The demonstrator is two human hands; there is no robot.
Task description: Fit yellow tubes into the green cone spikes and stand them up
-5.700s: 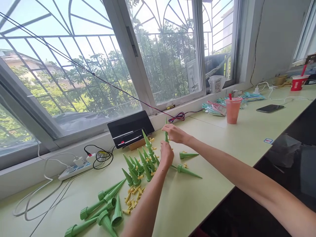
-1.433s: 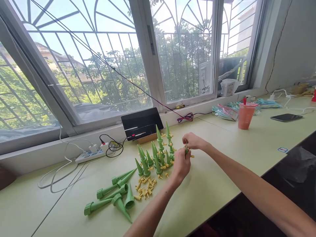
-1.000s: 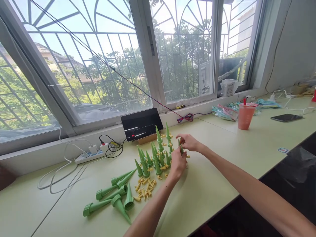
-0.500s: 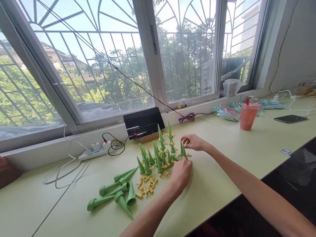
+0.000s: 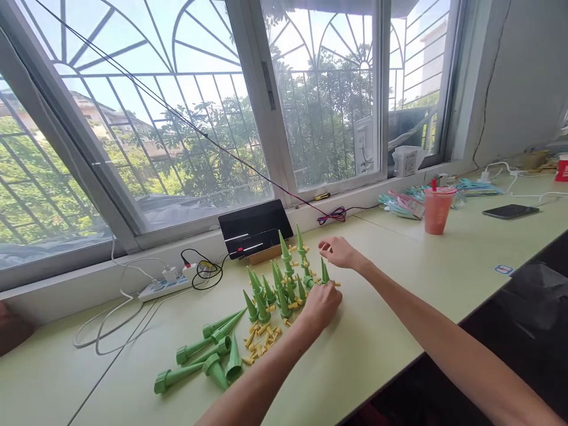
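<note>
My left hand (image 5: 323, 303) is closed low around a green plastic watering spike (image 5: 325, 273), whose pointed tip sticks up above the fingers. What the fingertips grip is partly hidden by the hand. Just behind it, my right hand (image 5: 339, 251) hangs above the table with bent fingers apart and nothing visible in them. Left of my hands stands a cluster of upright green spikes (image 5: 284, 300) with yellow valves on their sides. Two taller stacks (image 5: 284, 251) rise at the back. Loose yellow valves (image 5: 266, 340) lie in front, partly behind my left forearm.
Several loose green spikes (image 5: 177, 376) lie at the left front. Behind the cluster leans a black tablet (image 5: 257, 228). A power strip (image 5: 165, 286) with cables sits at left. To the right are a red drink cup (image 5: 438, 212), plastic packets (image 5: 402, 204) and a phone (image 5: 510, 211).
The view has shifted slightly to the right and up. My right hand has risen a little away from the spikes, while my left hand stays at the same spike.
</note>
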